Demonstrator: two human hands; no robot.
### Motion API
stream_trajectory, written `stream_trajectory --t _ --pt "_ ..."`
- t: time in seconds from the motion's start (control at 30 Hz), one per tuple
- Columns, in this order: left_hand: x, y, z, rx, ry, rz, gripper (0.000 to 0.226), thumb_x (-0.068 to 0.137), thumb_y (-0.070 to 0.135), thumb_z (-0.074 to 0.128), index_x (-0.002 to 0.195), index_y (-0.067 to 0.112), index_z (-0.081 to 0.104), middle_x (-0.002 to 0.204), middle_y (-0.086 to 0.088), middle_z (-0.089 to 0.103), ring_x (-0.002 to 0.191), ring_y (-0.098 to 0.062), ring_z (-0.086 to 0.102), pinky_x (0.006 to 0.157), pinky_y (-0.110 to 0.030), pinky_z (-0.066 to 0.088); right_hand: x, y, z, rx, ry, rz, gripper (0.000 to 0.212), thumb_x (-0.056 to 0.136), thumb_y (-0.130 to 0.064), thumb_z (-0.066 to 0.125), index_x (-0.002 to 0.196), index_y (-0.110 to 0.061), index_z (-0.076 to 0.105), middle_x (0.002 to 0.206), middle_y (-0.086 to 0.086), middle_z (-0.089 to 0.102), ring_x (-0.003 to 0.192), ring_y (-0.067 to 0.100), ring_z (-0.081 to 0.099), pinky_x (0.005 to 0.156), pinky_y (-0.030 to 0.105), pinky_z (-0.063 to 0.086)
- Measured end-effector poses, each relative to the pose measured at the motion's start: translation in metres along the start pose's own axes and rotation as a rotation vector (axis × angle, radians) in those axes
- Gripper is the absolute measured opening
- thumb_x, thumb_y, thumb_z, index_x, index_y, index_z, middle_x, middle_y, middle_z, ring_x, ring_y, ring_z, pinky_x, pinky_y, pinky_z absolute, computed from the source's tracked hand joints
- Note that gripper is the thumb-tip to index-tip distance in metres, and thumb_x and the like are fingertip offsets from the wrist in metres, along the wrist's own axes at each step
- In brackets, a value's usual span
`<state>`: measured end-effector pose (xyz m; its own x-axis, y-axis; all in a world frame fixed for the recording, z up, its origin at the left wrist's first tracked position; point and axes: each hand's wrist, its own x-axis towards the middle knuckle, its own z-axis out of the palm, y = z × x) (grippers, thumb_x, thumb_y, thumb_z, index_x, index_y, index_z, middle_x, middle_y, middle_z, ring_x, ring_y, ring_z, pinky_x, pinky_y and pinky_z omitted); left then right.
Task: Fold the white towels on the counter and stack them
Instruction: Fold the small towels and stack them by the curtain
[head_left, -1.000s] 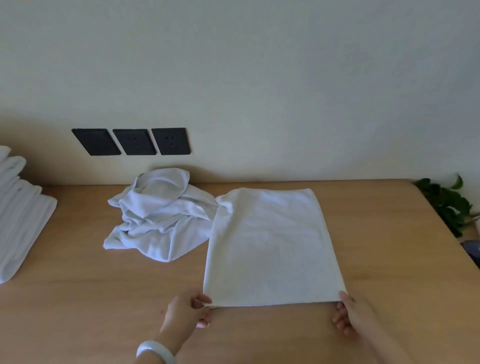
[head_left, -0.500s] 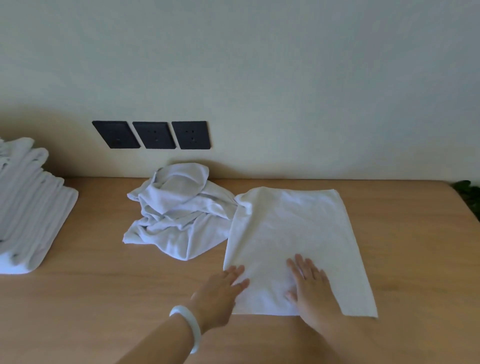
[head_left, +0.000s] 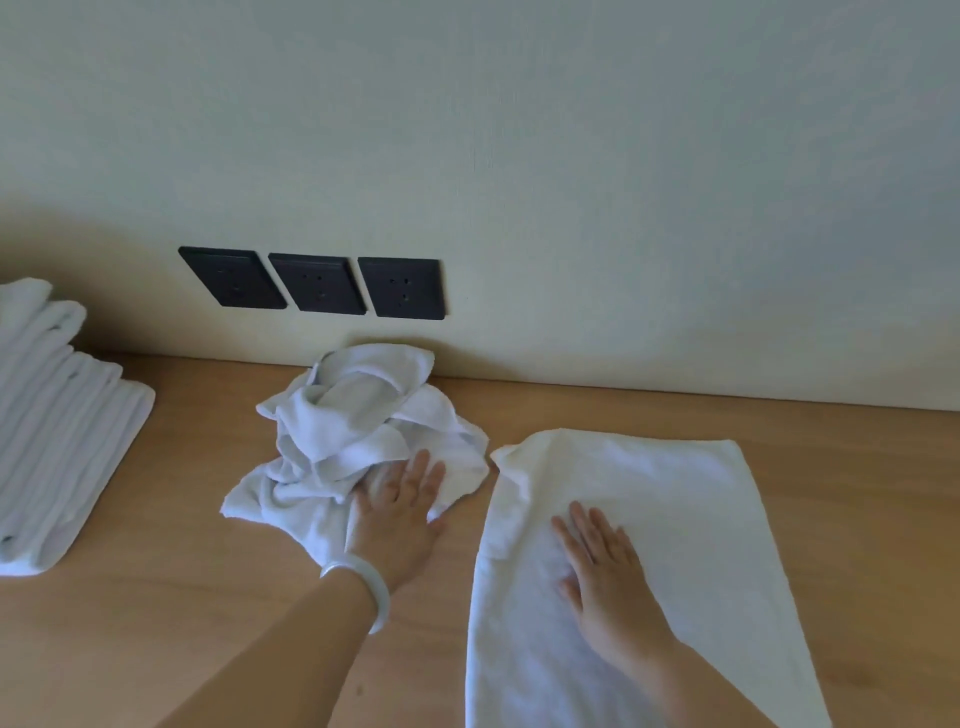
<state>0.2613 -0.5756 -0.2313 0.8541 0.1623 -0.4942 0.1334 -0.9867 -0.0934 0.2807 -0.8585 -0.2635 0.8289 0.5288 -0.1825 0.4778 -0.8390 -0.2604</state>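
A white towel folded into a long rectangle (head_left: 675, 519) lies flat on the wooden counter (head_left: 156, 623) at the right. My right hand (head_left: 602, 566) presses flat on its left half with straight fingers. A crumpled white towel (head_left: 332, 431) sits near the wall at the centre. My left hand (head_left: 400, 509), with a white bangle on its wrist, rests flat on the crumpled towel's near right edge. A stack of several folded white towels (head_left: 57, 431) stands at the far left.
Three black wall sockets (head_left: 317, 283) sit on the pale wall just above the counter's back edge. Bare wood shows between the stack and the crumpled towel and to the right of the flat towel.
My hands let go of the flat towel's near corners and pressed flat on it. My left hand then slid left onto the crumpled towel. The view shifted closer and leftward.
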Motion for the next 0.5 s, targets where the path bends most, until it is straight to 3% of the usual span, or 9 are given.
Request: stream_trajectory --t 0.1,0.17,0.23,0.3,0.37,0.43,0.5 --pt "0.005 -0.025 -0.012 0.037 -0.024 -0.208 0.069 0.102 0.046 0.026 0.155 0.020 -0.010 0.163 -0.005 -0.014 0.149 -0.030 0.003 0.115 -0.058 0.017 -0.002 0.007 0.002 -0.040 0.001 -0.018 0.053 0.101 -0.041 0.022 0.148 -0.023 0.038 0.158 0.005 0.033 0.142 0.025 0.029 0.114 0.039 0.014" --pt "0.012 -0.021 -0.031 0.068 0.069 -0.202 0.054 0.100 0.029 0.037 0.150 0.014 0.026 0.155 -0.011 0.024 0.140 -0.035 0.028 0.113 -0.051 0.026 -0.001 0.008 0.005 -0.021 0.014 -0.022 0.053 0.103 -0.042 0.017 0.148 -0.024 0.039 0.158 0.004 0.034 0.142 0.025 0.031 0.114 0.040 0.017" --pt "0.025 -0.003 -0.045 -0.094 0.269 -0.070 0.031 0.094 0.018 0.046 0.124 0.016 0.055 0.126 -0.006 0.052 0.119 -0.029 0.048 0.100 -0.039 0.038 0.001 0.007 0.008 0.020 0.059 -0.008 0.053 0.103 -0.043 0.017 0.147 -0.024 0.040 0.157 0.003 0.034 0.143 0.024 0.032 0.113 0.042 0.021" --pt "0.038 0.023 -0.054 -0.416 0.342 0.019 0.023 0.092 0.011 0.051 0.113 0.013 0.061 0.115 -0.006 0.055 0.110 -0.027 0.052 0.091 -0.033 0.042 -0.001 0.007 0.014 0.045 0.108 -0.017 0.053 0.104 -0.041 0.018 0.148 -0.022 0.042 0.159 0.003 0.032 0.145 0.023 0.031 0.113 0.044 0.024" --pt "0.048 0.047 -0.058 -0.688 0.193 -0.029 0.022 0.092 0.014 0.053 0.113 0.010 0.060 0.118 -0.007 0.053 0.109 -0.027 0.052 0.093 -0.035 0.045 -0.004 0.010 0.019 0.048 0.168 -0.048 0.051 0.104 -0.037 0.026 0.148 -0.019 0.043 0.160 0.003 0.030 0.146 0.024 0.030 0.113 0.046 0.026" --pt "0.058 0.061 -0.054 -0.805 0.106 -0.067 0.026 0.087 0.021 0.064 0.112 0.012 0.059 0.118 -0.003 0.051 0.107 -0.025 0.054 0.091 -0.035 0.047 -0.005 0.011 0.021 0.035 0.220 -0.060 0.050 0.103 -0.034 0.029 0.147 -0.017 0.044 0.159 0.004 0.031 0.146 0.025 0.032 0.112 0.048 0.029" --pt "0.063 0.067 -0.050 -0.904 0.135 -0.095 0.021 0.086 0.025 0.067 0.103 0.015 0.059 0.106 0.000 0.054 0.096 -0.022 0.057 0.076 -0.027 0.048 -0.005 0.008 0.023 0.012 0.274 -0.061 0.050 0.104 -0.033 0.027 0.146 -0.015 0.046 0.158 0.006 0.033 0.144 0.026 0.035 0.111 0.049 0.031"
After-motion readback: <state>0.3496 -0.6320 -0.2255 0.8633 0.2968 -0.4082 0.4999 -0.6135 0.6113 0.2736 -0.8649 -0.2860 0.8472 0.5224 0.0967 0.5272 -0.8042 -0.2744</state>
